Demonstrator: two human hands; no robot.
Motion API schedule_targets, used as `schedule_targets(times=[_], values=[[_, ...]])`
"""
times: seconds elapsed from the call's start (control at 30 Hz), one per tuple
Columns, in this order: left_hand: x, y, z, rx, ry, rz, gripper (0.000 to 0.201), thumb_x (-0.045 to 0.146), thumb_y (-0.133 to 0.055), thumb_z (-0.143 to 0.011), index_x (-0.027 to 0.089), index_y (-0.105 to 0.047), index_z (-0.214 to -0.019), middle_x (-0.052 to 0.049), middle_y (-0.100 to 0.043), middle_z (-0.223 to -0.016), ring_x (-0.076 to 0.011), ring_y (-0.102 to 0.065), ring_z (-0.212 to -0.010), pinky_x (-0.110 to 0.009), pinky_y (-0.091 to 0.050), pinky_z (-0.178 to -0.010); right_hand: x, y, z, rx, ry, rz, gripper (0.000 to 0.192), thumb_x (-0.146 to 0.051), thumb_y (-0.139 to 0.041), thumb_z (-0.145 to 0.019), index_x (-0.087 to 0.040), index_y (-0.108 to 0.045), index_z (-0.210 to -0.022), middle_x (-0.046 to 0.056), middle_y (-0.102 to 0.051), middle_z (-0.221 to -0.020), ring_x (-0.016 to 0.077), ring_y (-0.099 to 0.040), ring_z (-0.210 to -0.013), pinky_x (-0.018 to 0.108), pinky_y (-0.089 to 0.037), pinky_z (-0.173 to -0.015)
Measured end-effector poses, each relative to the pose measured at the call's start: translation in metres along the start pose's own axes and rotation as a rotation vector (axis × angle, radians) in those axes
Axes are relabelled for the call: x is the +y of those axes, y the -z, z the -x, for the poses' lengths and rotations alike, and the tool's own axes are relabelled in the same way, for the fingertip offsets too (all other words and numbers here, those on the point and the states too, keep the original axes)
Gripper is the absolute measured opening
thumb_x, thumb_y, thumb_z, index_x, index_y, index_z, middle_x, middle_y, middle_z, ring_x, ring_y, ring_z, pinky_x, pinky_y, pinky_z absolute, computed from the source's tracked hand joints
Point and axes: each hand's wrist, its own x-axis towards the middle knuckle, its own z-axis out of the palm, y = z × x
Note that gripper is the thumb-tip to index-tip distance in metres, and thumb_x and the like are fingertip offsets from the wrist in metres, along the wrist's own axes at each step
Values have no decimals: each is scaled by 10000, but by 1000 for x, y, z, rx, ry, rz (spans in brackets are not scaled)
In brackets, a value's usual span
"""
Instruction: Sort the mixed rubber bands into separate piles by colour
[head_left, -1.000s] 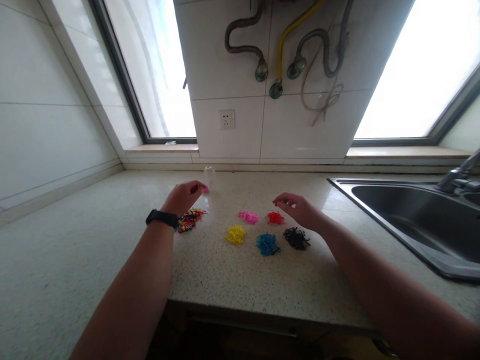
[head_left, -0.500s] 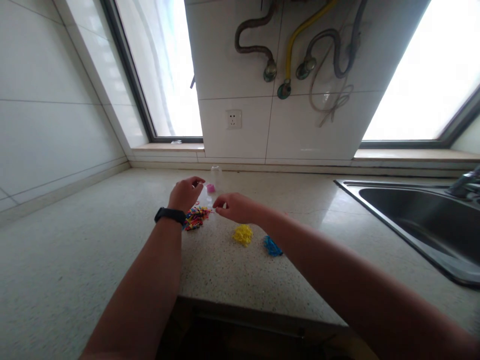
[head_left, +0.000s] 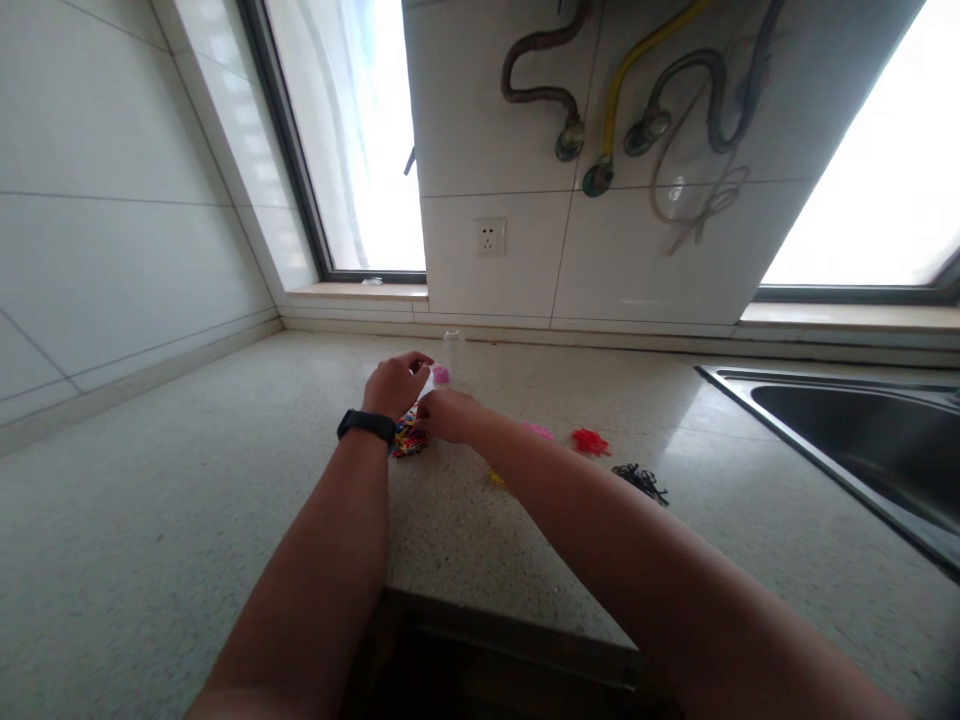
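Speckled stone counter (head_left: 187, 520), steel sink (head_left: 862, 430), white tiled walls (head_left: 112, 250)

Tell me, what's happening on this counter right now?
A person works with both bare hands at a speckled kitchen counter. The left hand and right hand meet over a mixed pile of coloured elastic bands; what either grip holds is too small to tell. A small pink item lies just beyond the fingers. To the right lie separate little piles: pink, red and black. The right forearm hides most of a yellow pile. A steel sink sits at the far right.
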Motion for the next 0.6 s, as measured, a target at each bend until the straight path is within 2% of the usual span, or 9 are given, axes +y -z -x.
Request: schedule_targets(times=[0.13, 0.3, 0.43, 0.6], values=[[0, 0, -1, 7, 4, -1, 286, 316, -513, -887, 245, -760, -1012, -53, -747, -887, -200, -652, -774, -280, -445, -694, 5, 1, 0, 32, 12, -74, 219, -385, -622, -867, -212, -753, -893, 59, -731, -856, 190, -641, -788, 274, -411, -680], [1, 0, 0, 23, 5, -1, 296, 323, -507, -888, 237, -759, -1018, -54, -741, -875, -193, -640, -761, -277, -436, -686, 14, 5, 7, 144, 47, -243, 171, -306, -659, -851, -171, -753, -899, 53, -737, -840, 155, -640, -767, 249, -412, -669], [1, 1, 2, 13, -45, 16, 299, 342, -508, -889, 238, -755, -1022, -47, -736, -853, -180, -626, -724, -270, -411, -647, 23, 13, 21, 191, 74, -394, 146, -257, -658, -845, -148, -753, -871, 35, -734, -801, 126, -620, -723, 230, -400, -652], [1, -1, 4, 14, -67, 39, 303, 350, -503, -892, 229, -756, -1008, -47, -733, -831, -169, -613, -695, -261, -391, -614, 43, 32, 49, 223, 17, -554, 229, -352, -670, -822, -135, -745, -838, 31, -698, -746, 119, -556, -655, 247, -382, -609]])
